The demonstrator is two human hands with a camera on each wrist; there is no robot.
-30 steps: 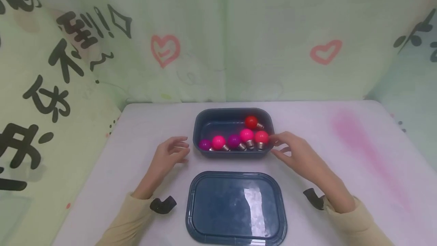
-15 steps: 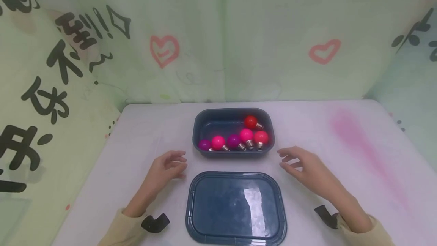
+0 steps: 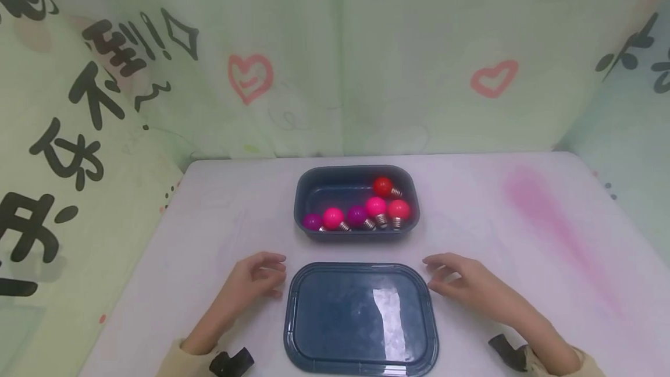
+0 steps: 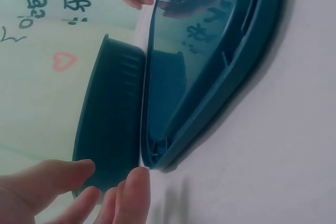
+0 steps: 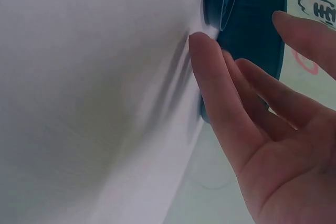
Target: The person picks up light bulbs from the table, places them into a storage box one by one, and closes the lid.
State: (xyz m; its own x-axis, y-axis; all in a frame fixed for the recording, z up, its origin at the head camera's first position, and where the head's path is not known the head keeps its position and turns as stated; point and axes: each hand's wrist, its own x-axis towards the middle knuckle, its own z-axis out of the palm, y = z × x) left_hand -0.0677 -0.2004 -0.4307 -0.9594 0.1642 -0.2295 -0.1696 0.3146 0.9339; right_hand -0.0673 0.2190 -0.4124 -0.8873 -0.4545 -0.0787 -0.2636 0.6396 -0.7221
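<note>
A dark blue rectangular lid [image 3: 345,319] lies on the table between my two hands in the head view. My left hand [image 3: 256,278] is just off its far left corner, fingers loosely bent and holding nothing. On the other side, my right hand [image 3: 460,281] has its fingertips right at the lid's far right edge, with nothing in its grasp. Beyond the lid stands a dark blue box [image 3: 335,176] without a cover. Several round light bulbs lie in it: a red bulb [image 3: 382,186] at the back right, and pink, purple and coral ones such as the pink bulb [image 3: 333,218] along the near side.
The white table [image 3: 460,202] has a pink smear [image 3: 544,208] on its right part. A pale green curtain [image 3: 366,57] with hearts and black writing hangs behind and at the sides. A black wrist camera mount [image 3: 232,362] sits by the left cuff.
Both hands have drawn back from the box's sides toward me and now flank the lid's far corners. The right hand has left the box's rim. The box, bulbs and lid stay in place.
</note>
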